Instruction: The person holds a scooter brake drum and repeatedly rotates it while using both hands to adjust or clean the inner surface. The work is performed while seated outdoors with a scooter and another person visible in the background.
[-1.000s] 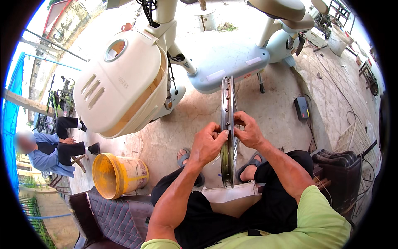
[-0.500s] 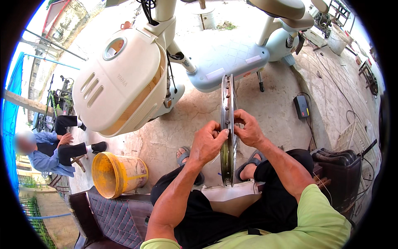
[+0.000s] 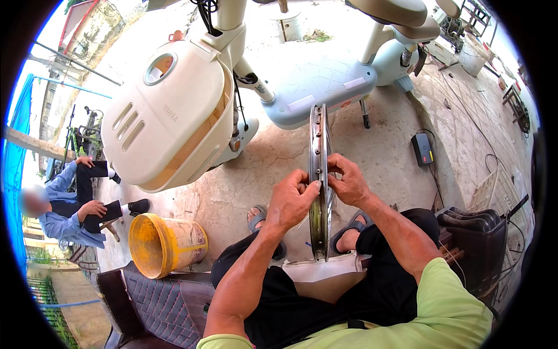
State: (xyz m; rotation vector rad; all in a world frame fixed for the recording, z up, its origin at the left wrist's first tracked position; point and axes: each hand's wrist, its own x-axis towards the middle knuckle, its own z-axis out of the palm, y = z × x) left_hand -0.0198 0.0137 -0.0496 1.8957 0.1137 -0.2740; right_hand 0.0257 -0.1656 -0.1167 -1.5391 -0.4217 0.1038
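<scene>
A metal spoked wheel rim [image 3: 317,134] stands upright on edge between my knees, seen edge-on. My left hand [image 3: 292,199] grips its left side about halfway up, fingers closed on the rim. My right hand [image 3: 347,180] pinches the rim's right side at the same height, fingertips at the spokes. The rim's lower end rests on a white cloth [image 3: 317,270] in my lap.
A pale electric scooter [image 3: 174,116] with a light blue footboard [image 3: 317,87] stands in front. A yellow bucket [image 3: 163,244] sits at the left on the concrete. Another person [image 3: 70,203] sits at far left. A black charger [image 3: 422,149] and a dark seat [image 3: 471,232] lie at the right.
My hands shifted slightly on the rim. The seated person at the left moved a leg. Otherwise the scene is the same.
</scene>
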